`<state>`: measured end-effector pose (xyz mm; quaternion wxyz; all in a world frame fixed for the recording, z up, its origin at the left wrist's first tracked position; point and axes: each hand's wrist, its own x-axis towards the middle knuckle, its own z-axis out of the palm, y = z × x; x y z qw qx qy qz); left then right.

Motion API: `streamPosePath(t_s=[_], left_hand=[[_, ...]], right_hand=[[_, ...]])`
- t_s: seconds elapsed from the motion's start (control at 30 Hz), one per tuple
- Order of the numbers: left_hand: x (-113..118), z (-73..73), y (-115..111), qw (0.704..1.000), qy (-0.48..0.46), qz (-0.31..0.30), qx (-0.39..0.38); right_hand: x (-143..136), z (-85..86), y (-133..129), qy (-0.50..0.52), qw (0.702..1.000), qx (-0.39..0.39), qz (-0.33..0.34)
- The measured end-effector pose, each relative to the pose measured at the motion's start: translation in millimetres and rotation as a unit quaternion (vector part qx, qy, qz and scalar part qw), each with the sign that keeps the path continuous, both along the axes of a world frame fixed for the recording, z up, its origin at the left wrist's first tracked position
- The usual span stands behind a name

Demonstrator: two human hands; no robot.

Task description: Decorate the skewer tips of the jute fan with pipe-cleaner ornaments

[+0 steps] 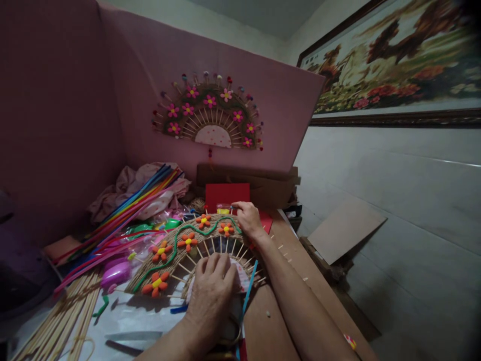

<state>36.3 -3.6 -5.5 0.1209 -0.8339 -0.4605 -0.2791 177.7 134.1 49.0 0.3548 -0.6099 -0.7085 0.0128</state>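
A half-round craft fan point(176, 250) of thin sticks and twine lies before me, with orange clay flowers point(188, 241) and a wavy green pipe cleaner point(173, 258) on it. My left hand point(212, 283) grips its pale inner half-circle point(242, 278), fingers bent over it. At the upper rim, my right hand point(248, 218) is closed, thumb and forefinger together at a small blue pom-pom point(232, 207) on a stick end. The fingertips partly hide it. A light blue pipe cleaner point(250, 288) lies between my arms. Scissors point(133, 339) lie left of my left wrist.
A finished-looking fan with pink flowers point(209, 101) hangs on the pink board point(278, 110). At left are colourful pipe cleaners point(131, 205), wooden sticks point(62, 313) and a purple packet point(115, 272). A red card point(227, 196) stands behind; cardboard point(300, 281) lies right.
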Motion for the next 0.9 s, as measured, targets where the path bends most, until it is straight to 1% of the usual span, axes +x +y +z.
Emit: streamPosePath(t_s=[0.27,0.5,0.9], left_hand=[[-0.2,-2.2,1.6,1.000,0.000,-0.003,0.007],[0.7,-1.1,1.0,1.000,0.008,0.002,0.002],[1.2,-3.1,1.3,1.000,0.004,0.009,0.022]], right_hand=[[0.1,-4.5,5.7,0.018,1.000,0.004,0.012],[0.0,-7.9,7.6,0.025,1.000,0.007,0.017],[0.5,-10.5,9.7,0.028,0.999,0.014,0.019]])
